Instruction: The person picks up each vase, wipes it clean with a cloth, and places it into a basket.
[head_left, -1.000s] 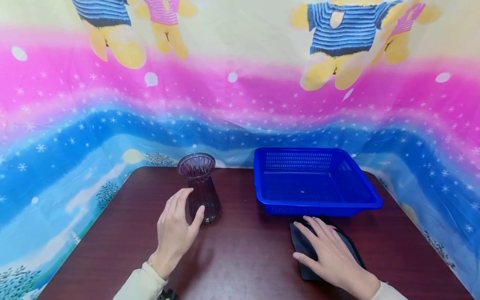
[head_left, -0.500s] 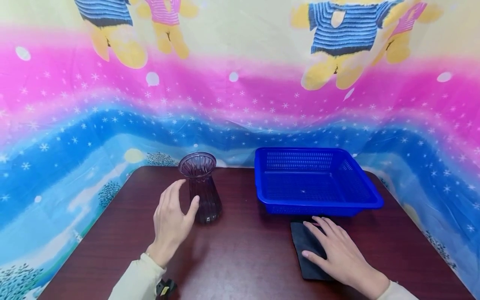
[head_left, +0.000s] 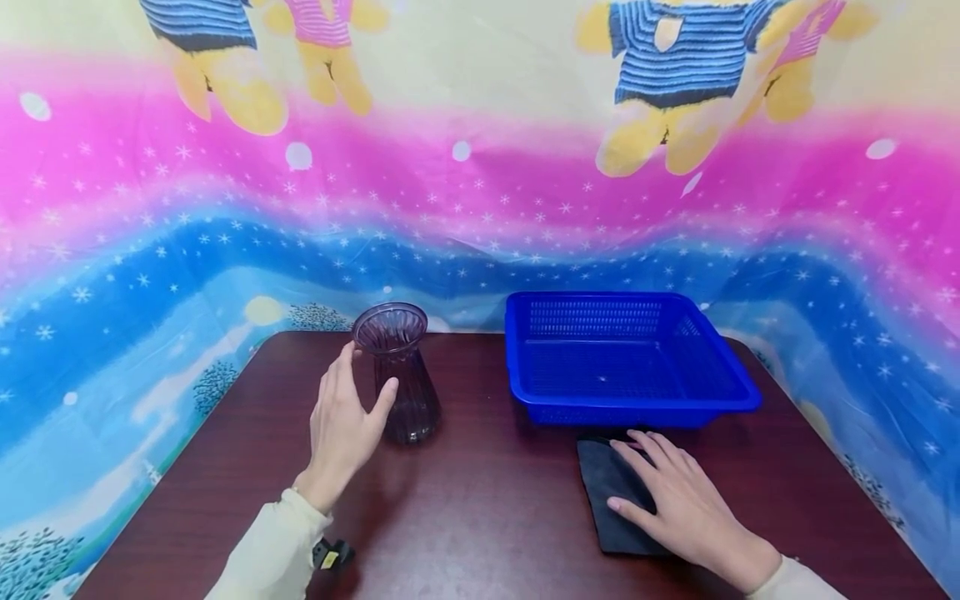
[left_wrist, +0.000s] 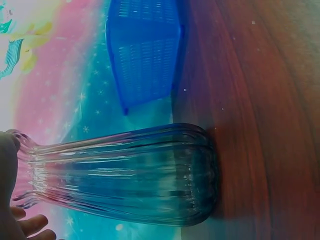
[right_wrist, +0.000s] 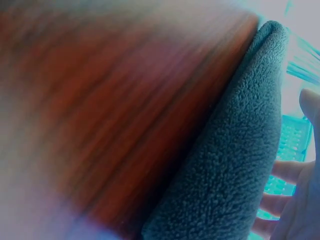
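Purple ribbed glass vase (head_left: 397, 371) stands upright on my bench (head_left: 480, 517); from the head view my left hand (head_left: 341, 425) cups beside it, fingers relaxed, gripping nothing. My right hand (head_left: 675, 500) lies flat on a dark cloth (head_left: 611, 500) before the blue basket (head_left: 626, 358).

Left wrist view: vase (left_wrist: 125, 175), basket (left_wrist: 145, 50) behind.

Right wrist view: fleecy cloth (right_wrist: 230, 165) under straight fingers (right_wrist: 285, 170). No writing is readable.

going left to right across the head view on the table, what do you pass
left hand → purple glass vase → blue basket; nearer the camera, below the basket's front edge, the dark cloth under the right hand.
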